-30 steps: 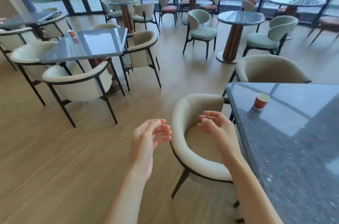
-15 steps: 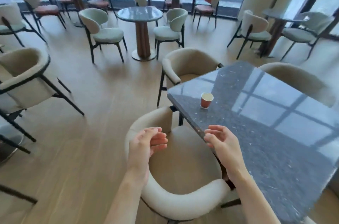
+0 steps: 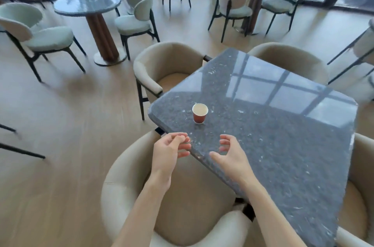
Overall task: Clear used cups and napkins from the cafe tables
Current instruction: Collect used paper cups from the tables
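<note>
Hands nearer cup, table edge

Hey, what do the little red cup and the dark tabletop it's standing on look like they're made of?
The cup looks like paper: matte red ribbed wall, thin rolled white rim, pale inside. The tabletop looks like polished stone, maybe granite or a lookalike: dark speckled grey with white flecks, glossy enough to mirror the window frames.
</note>
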